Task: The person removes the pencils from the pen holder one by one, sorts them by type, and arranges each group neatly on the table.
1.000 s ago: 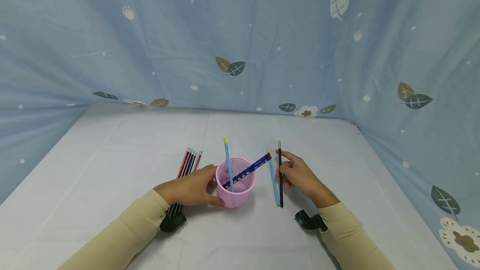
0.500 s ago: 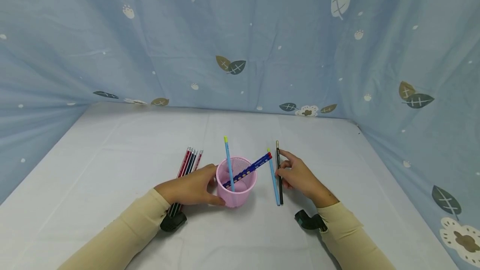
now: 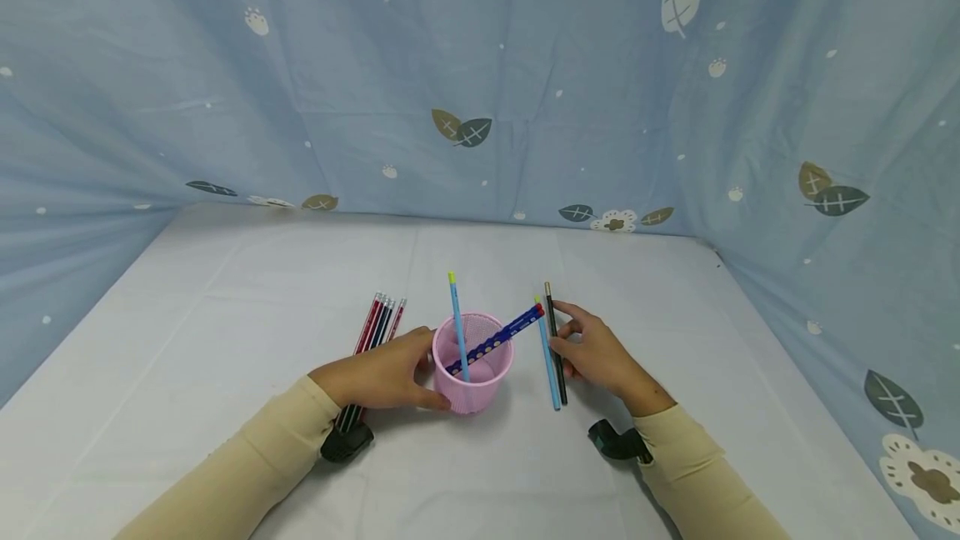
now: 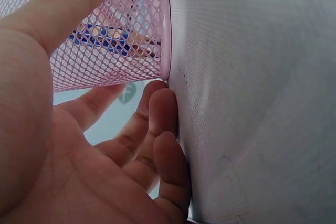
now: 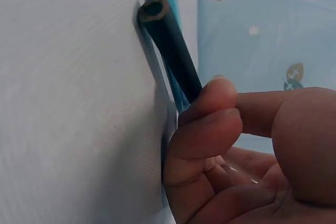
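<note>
My left hand (image 3: 390,369) holds the side of a pink mesh pencil cup (image 3: 472,400), which stands upright on the table. The left wrist view shows the thumb along one side of its mesh and the other fingers beyond. Inside the cup lean a light blue pencil (image 3: 456,311) with a yellow end and dark blue pencils (image 3: 517,324) with red ends. To the right of the cup, my right hand (image 3: 596,357) pinches a black pencil (image 5: 176,51) between thumb and fingers. Alongside it, a second light blue pencil (image 3: 550,369) lies on the table.
Several red and dark pencils (image 3: 369,327) lie in a bundle to the left of the cup, partly covered by my left hand and wrist. A white cloth (image 3: 262,315) covers the table. Blue patterned fabric (image 3: 337,65) hangs behind and at the sides.
The black pencil's far end has swung left, so it now slants toward the light blue pencil beside it. My right hand has shifted slightly left; the left hand and cup stay put.
</note>
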`<action>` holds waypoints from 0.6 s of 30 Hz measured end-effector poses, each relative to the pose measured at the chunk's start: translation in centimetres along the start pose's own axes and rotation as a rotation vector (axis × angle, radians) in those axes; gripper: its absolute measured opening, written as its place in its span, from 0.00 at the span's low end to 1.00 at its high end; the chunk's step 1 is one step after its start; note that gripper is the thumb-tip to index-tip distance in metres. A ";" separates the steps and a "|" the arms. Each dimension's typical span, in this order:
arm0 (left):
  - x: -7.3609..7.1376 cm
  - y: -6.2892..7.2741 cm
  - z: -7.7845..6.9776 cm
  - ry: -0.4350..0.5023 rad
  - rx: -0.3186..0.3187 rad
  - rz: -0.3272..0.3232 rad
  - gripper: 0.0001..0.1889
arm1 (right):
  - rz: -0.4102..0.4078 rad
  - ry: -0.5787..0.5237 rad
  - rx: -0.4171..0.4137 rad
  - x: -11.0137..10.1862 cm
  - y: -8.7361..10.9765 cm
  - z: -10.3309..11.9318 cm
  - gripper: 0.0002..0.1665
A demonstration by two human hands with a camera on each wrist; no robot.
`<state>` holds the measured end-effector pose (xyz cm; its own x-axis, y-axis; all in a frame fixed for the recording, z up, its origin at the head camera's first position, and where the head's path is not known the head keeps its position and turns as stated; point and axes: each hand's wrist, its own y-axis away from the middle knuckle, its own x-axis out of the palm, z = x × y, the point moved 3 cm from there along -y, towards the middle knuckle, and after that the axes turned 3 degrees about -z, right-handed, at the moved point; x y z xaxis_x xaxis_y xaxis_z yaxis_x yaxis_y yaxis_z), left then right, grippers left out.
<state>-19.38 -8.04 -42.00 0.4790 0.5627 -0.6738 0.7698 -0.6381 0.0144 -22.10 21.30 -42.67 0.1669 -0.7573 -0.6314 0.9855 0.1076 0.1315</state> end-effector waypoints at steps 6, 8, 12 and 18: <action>0.0 0.0 0.0 -0.011 -0.009 -0.005 0.36 | -0.026 0.070 -0.021 0.1 0.1 0.0 0.38; 0.0 0.0 0.0 -0.006 -0.009 -0.005 0.36 | -0.033 0.089 -0.023 0.1 0.1 -0.1 0.38; 0.0 0.0 -0.1 -0.001 -0.004 -0.006 0.36 | -0.046 0.113 -0.027 0.2 0.2 0.0 0.39; 0.0 -0.1 -0.1 0.001 0.001 -0.004 0.35 | -0.058 0.168 -0.047 0.2 0.4 0.2 0.37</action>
<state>-19.39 -7.97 -41.97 0.4765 0.5656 -0.6731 0.7713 -0.6363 0.0113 -21.68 21.05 -42.58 0.1087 -0.6454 -0.7561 0.9933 0.1001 0.0574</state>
